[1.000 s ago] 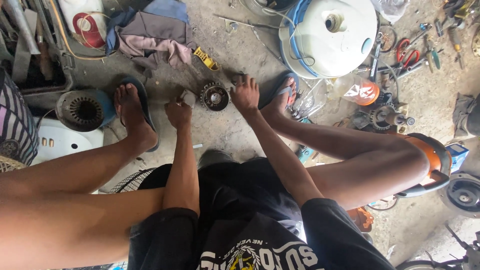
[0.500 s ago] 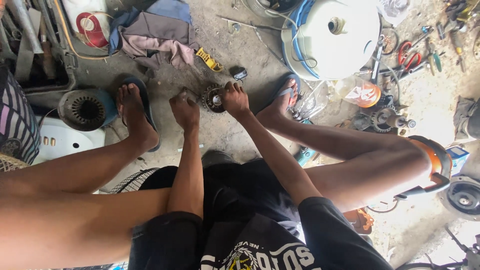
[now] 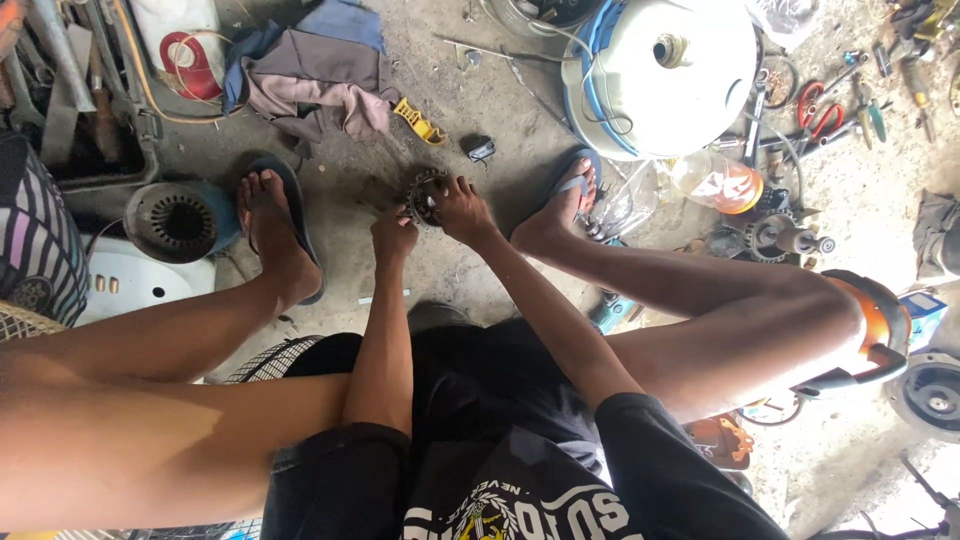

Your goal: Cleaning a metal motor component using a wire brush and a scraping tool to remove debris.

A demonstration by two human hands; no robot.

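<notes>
A round dark metal motor part with a toothed rim point(image 3: 421, 193) lies on the concrete floor between my feet. My right hand point(image 3: 461, 208) rests on its right side, fingers curled over it. My left hand point(image 3: 393, 234) sits just below and left of it, fingers bent, touching its lower edge. Whether either hand fully grips the part is hard to see. My feet in blue flip-flops point(image 3: 275, 225) point(image 3: 566, 200) stand to either side.
A white round fan housing point(image 3: 668, 72) stands at the back right, with red-handled pliers point(image 3: 815, 108) and loose tools beyond. Crumpled cloth point(image 3: 312, 78), a yellow piece point(image 3: 419, 122), a small black part point(image 3: 479, 149) and a dark fan motor point(image 3: 180, 218) lie around.
Both hands have moved together onto the round toothed part; a second ago they were spread apart, the right one nearer my right foot.
</notes>
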